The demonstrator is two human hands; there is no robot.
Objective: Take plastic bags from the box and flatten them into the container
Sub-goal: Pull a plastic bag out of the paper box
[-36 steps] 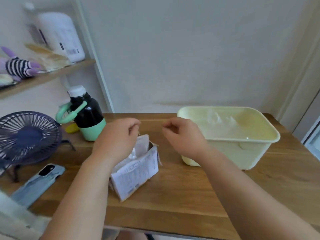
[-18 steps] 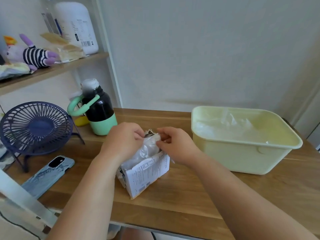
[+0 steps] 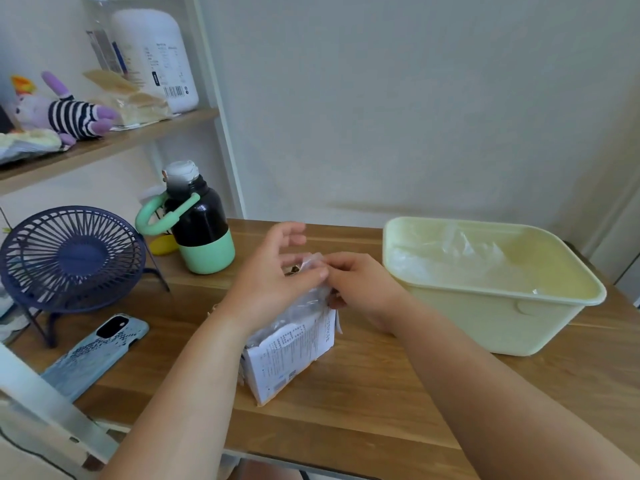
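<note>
Wooden table against a plain pale wall: at its centre a white box stands on end, leaning a little, its long axis running from a near corner at 7 o'clock up to an open top at 1 o'clock. A crumpled clear plastic bag rises out of that opening, pointing up and away from the person. The left hand pinches the bag's top between thumb and forefinger, the other fingers spread loose above it; the right hand meets it from 3 o'clock, fingertips closed on the same edge. The box's facing side carries dense blue-grey print and small coded blocks, too fine to read. At 3 o'clock, apart from the box, sits a pale yellow container with clear bags lying inside. At 10 o'clock stand a black-and-green bottle and a navy desk fan; a phone lies at 8 o'clock. On the shelf at 11 o'clock, a white jug shows a barcode; its other lettering is illegible.
</note>
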